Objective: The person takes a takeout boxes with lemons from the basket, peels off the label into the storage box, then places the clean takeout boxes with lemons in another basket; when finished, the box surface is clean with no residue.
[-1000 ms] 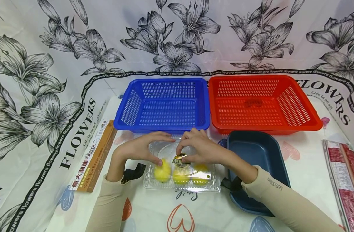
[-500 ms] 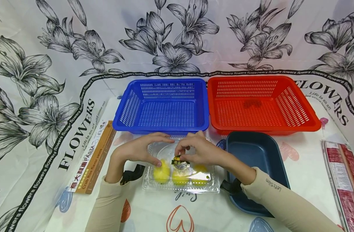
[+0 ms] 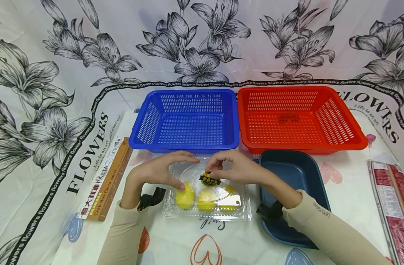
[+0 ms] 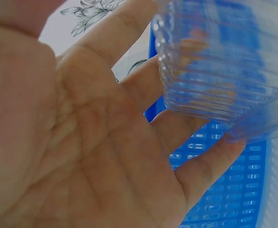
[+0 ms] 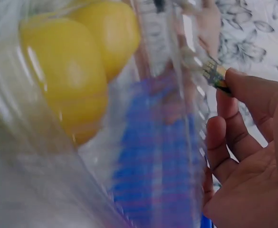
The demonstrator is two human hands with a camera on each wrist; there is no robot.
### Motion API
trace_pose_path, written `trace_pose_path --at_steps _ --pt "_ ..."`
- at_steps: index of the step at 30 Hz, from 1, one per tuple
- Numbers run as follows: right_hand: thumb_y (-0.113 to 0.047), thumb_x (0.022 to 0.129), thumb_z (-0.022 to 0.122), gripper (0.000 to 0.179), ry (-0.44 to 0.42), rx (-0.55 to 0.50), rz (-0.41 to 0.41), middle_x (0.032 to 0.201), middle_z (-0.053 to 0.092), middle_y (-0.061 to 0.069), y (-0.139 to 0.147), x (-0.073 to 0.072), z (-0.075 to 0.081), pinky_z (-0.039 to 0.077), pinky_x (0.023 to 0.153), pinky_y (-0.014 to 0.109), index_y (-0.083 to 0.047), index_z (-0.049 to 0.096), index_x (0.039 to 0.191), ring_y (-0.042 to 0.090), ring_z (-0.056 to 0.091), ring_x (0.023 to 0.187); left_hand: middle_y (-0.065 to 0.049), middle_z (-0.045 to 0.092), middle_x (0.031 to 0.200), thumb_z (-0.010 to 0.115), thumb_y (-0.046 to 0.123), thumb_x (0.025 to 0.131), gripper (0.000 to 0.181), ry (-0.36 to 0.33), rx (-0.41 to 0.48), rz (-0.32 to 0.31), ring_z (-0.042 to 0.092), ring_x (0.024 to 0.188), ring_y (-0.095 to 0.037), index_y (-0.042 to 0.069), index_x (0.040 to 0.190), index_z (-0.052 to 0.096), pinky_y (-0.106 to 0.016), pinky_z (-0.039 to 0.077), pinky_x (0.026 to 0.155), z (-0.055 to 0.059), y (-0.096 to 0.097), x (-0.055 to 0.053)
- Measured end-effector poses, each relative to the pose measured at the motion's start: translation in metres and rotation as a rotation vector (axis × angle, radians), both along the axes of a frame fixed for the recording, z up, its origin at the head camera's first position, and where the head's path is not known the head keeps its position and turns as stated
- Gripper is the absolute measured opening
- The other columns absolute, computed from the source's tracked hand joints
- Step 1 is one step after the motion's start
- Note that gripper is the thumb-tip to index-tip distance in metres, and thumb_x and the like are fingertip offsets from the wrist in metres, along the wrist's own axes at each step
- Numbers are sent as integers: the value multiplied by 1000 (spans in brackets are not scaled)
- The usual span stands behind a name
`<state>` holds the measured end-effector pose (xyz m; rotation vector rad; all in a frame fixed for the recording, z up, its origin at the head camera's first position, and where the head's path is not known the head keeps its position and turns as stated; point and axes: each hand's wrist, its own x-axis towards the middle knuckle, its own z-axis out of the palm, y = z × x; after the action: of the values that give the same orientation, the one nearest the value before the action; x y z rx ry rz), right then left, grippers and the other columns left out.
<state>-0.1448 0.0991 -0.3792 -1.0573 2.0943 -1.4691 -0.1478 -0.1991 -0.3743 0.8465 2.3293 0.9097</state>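
A clear plastic clamshell box (image 3: 206, 215) lies in front of the person, with several yellow fruits (image 3: 184, 197) that look like lemons inside. My left hand (image 3: 159, 169) holds the box's left side, thumb over the lid; in the left wrist view its fingers reach behind the ribbed plastic wall (image 4: 210, 95). Over the lid, my right hand (image 3: 236, 167) pinches the edge of a black and gold sticker (image 3: 210, 180) between thumb and forefinger. The right wrist view shows that sticker (image 5: 215, 75) at the thumb's tip. How much of it still clings to the lid cannot be told.
Behind the box stand a blue basket (image 3: 233, 121) and a red basket (image 3: 349, 136), side by side. A dark blue tub (image 3: 293, 173) sits under the right forearm. A pasta box (image 3: 106, 180) lies at the left, a red and white packet (image 3: 389, 198) at the right.
My right hand and forearm have shifted a little to the right. The sticker has moved slightly right and more of its face shows. The left hand has stayed on the box.
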Motion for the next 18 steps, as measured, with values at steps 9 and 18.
trace_pose_path --at_steps 9,18 --pt "-10 94 72 12 -69 -19 -119 100 75 2 30 0 11 52 87 43 -14 76 104 21 64 95 -3 42 160 90 26 76 79 3 19 -14 32 152 -30 27 147 55 -57 32 121 1 1 -1" --pt "-7 95 70 12 -99 -63 -202 101 72 6 65 1 15 58 75 31 -9 73 106 20 65 88 -3 41 161 90 27 76 80 4 17 -19 32 152 -30 28 147 54 -58 32 121 0 0 -1"
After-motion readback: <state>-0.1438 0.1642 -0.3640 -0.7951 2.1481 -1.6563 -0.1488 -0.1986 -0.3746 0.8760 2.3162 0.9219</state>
